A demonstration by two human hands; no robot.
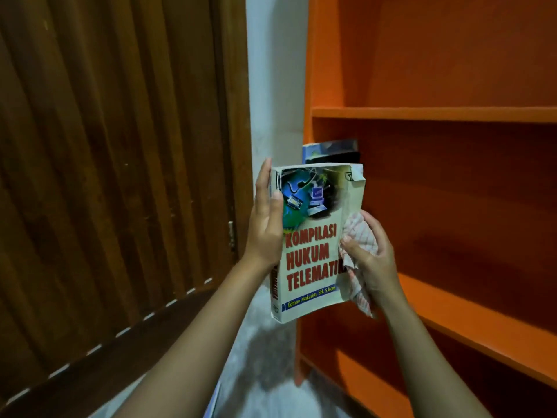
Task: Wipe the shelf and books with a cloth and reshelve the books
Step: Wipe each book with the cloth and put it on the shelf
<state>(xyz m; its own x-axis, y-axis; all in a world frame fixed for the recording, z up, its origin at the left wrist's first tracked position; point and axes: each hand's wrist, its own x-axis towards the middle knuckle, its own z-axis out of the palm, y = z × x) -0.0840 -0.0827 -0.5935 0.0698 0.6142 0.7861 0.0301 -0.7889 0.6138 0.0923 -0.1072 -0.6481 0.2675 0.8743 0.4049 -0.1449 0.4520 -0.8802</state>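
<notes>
The book [313,236], a worn paperback with a creased top corner, is held upright in the air in front of the left side of the orange shelf unit [437,113], cover toward the camera. The left hand [266,218] grips its spine, thumb on the cover; the right hand [370,260] clutches a checked cloth [360,233] bunched against the cover's right edge. Other books [331,149] show just behind its top edge, against the unit's left side. A dark slatted wooden door [120,146] fills the left, with a pale wall [274,70] strip between it and the unit, and a grey floor [265,357] below.
</notes>
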